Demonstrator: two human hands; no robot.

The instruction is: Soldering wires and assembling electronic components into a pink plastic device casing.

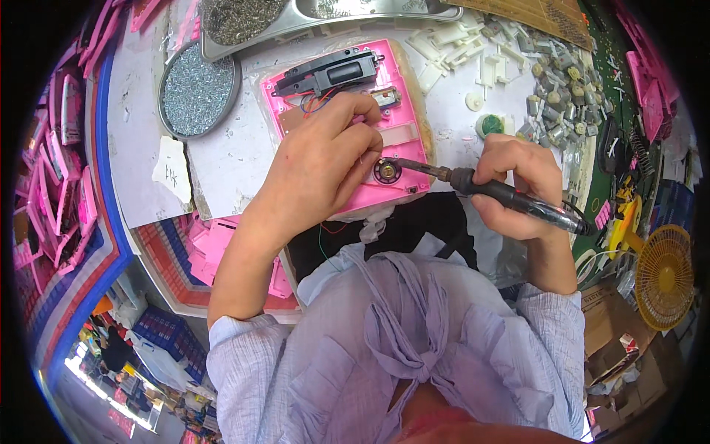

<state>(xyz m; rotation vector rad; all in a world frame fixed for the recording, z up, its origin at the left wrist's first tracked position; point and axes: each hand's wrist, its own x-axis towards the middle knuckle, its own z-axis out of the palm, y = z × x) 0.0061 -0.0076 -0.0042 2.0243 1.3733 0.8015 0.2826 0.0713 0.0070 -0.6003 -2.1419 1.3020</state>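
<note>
A pink plastic housing (359,194) lies open before me on a padded wrap. Across its far end sits a black mechanism (325,74), with red and blue wires (316,103) near it. My right hand (521,181) is closed round the black handle of a soldering iron (495,192). The iron's tip reaches a small round speaker (387,171) at the housing's near end. Over the housing's left side, my left hand (325,152) has its fingers pinched together beside the speaker. Whatever lies between those fingertips is too small to make out.
A round dish of screws (198,92) stands at the left, near a metal tray (325,26). Small motors (566,103) and white plastic parts (458,48) lie at the far right. Pink shells (63,163) crowd the left side. A yellow fan (664,277) is at the right.
</note>
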